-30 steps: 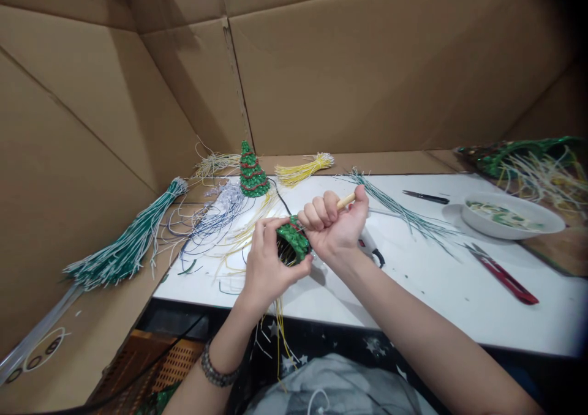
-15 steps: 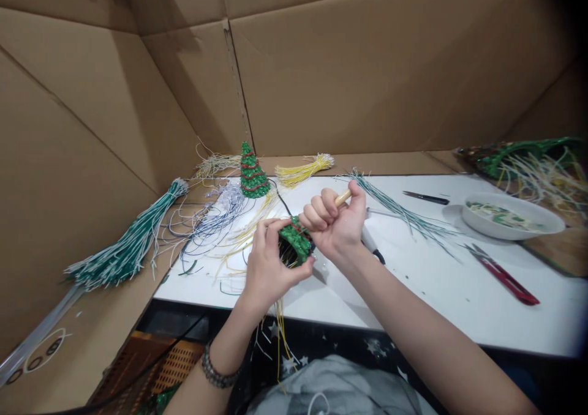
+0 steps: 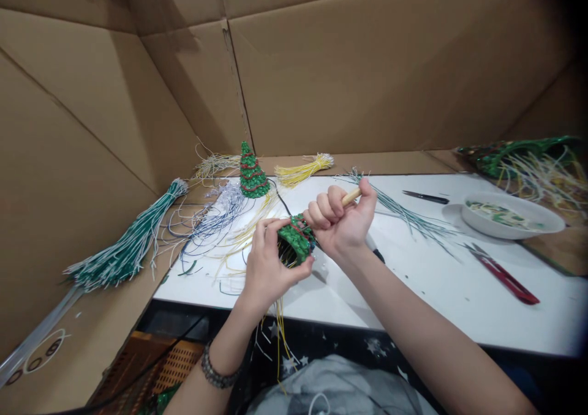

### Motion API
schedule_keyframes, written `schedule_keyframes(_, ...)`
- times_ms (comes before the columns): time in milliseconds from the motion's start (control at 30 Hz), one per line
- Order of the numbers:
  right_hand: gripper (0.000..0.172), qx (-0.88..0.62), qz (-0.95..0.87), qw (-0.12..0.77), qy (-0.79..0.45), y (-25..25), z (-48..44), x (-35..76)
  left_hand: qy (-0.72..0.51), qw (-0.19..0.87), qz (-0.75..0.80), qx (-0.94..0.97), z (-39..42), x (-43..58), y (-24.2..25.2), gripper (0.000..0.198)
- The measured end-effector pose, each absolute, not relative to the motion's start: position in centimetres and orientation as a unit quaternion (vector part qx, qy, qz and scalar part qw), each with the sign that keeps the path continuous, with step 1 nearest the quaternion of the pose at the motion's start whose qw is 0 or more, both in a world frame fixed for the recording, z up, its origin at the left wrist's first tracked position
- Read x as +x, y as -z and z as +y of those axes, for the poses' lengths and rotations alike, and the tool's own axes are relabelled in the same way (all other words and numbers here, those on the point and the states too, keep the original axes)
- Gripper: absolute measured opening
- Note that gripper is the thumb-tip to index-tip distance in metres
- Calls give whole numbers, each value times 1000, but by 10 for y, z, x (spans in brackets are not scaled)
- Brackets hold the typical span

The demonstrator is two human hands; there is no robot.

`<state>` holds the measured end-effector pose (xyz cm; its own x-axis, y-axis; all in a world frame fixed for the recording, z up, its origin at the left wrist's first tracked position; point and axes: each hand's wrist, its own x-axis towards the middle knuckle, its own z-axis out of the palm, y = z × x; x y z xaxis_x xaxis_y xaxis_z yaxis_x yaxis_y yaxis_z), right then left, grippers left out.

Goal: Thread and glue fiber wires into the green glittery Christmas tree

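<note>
Green tinsel cone [image 3: 297, 242], with red trim on it, sits in your left hand [image 3: 270, 265] in the head view, held above the left half of the white tabletop [image 3: 427, 286], near the front edge. Its open end faces you. Your left fingers and thumb are clamped around its rim, curved apart across the opening. Yellow wires [image 3: 281, 329] hang down past the front edge, below your left hand. Your right hand [image 3: 340, 222] is curled tight around a wooden handle [image 3: 351, 196], fingers together, thumb up against its end; its lower fingers are right at the cone's side, and you cannot tell what the tool's tip does there.

A finished-looking green tree [image 3: 254, 179] stands upright at the far left corner, and a yellow bundle [image 3: 303, 170] lies along the far edge. Blue strands [image 3: 215, 219] spread over the left edge. Thin green strands [image 3: 399, 204] lie toward the far edge, right of your right hand. Near the right edge are a white bowl [image 3: 480, 224] and red-handled scissors [image 3: 508, 277].
</note>
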<state>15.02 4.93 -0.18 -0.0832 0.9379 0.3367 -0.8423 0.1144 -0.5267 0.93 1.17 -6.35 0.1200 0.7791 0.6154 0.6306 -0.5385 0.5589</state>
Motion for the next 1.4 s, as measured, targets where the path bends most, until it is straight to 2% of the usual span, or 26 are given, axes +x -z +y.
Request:
schedule_keyframes(300, 60, -122, -424, 607, -661, 6, 48, 139, -456, 87, 484, 742, 12, 11, 62, 64)
schedule_keyframes(433, 58, -111, -402, 605, -678, 7, 49, 142, -458, 88, 480, 743, 11, 12, 62, 65)
schedule_keyframes(600, 65, -102, -347, 623, -693, 4, 51, 151, -463, 81, 471, 746, 11, 11, 62, 65)
schedule_keyframes(800, 69, -135, -444, 579, -670, 0, 47, 146, -456, 85, 482, 743, 11, 11, 62, 66)
schedule_keyframes(1000, 68, -147, -526, 607, -577, 0, 36, 141, -449, 91, 487, 744, 10, 12, 60, 65)
schedule_keyframes(1400, 68, -175, -515, 614, -572, 3, 40, 139, -452, 90, 486, 742, 10, 12, 61, 62)
